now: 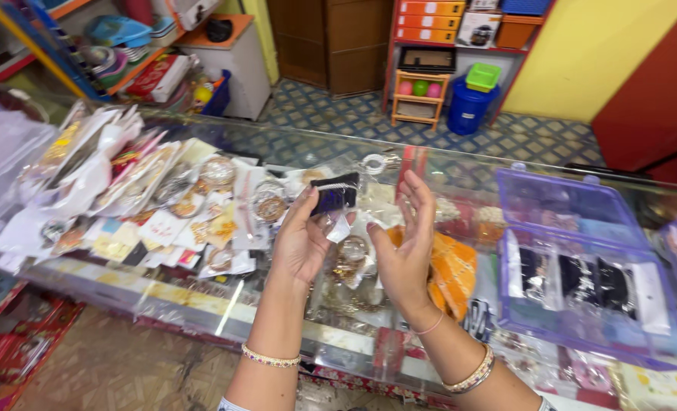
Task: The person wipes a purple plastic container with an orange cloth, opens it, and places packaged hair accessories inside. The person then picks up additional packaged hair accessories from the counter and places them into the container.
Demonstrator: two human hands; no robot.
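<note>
Right, quick notes, places all rel. to the glass counter (201, 301).
L hand: my left hand (300, 243) is up over the counter's middle, thumb + fingertips pinched on the clear jewellery packet (337, 199) w/ its dark card top.
R hand: my right hand (407, 255) is just beside it, palm facing in, fingers spread and loose, gripping nothing; fingertips near the packet's edge, contact I can't tell.
Packet: held above the counter, between both hands, tilted; gold round pieces (351, 250) hang in the lower part.
Handling: I'd judge it v. light, film soft and slippery, crinkles easily; contents small, prob. delicate. Best hold = the stiffer card top, not the floppy film.
Left end of counter: heap of similar packets (137, 190), overlapping.
Right end of counter: purple clear plastic box (582, 297), lid open, dark items in compartments.
Under R hand: orange cloth (453, 274) on the counter.
</note>
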